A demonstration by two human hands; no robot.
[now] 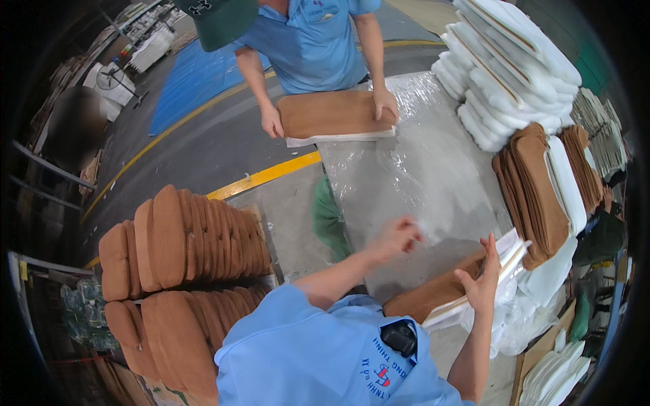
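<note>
A brown cushion cover (426, 287) lies on the plastic-covered table close to my body, with white padding (450, 314) showing along its open side. My right hand (482, 281) is at that side, thumb and fingers spread, the palm up against or just beside the padding; I cannot tell if it presses on it. My left hand (399, 238) is raised over the table to the left of the cover, smeared by motion, and I make out nothing in it. Across the table a co-worker's two hands hold another brown cushion (335, 115) with a white underside.
Filled brown cushions (196, 237) stand in rows at my left. To the right are a pile of brown covers (531, 193) and a tall stack of white padding (511, 68). A green bag (328, 220) hangs by the table's left edge. Clear plastic (518, 325) bunches near my right arm.
</note>
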